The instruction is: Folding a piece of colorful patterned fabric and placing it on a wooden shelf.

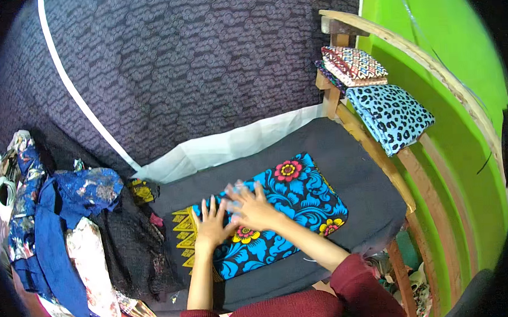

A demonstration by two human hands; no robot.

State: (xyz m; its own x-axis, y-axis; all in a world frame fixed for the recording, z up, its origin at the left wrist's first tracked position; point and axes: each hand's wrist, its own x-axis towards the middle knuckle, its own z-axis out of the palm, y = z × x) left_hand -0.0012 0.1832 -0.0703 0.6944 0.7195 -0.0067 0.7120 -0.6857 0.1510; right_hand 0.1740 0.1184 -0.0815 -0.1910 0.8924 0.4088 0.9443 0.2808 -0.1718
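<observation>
A folded cloth (310, 207) with blue leaves, red and yellow flowers on black lies flat on a dark grey covered surface (368, 182). Its left end shows a band of yellow pointed patterns. My left hand (211, 225) rests on the cloth near that yellow band, palm down with the fingers spread. Just right of it, my right hand (251, 207) lies over the middle of the cloth, fingers apart and slightly blurred. Neither hand holds anything. The two hands are close together, and the cloth under them is partly hidden.
Rumpled clothes (58, 223) in blue, floral and black are heaped at the left. At the right, a wooden rack (430, 173) bears a blue spotted folded cloth (391, 118) and patterned folded cloths (355, 63). A dark patterned curtain (205, 70) hangs behind, beside a green wall (452, 31).
</observation>
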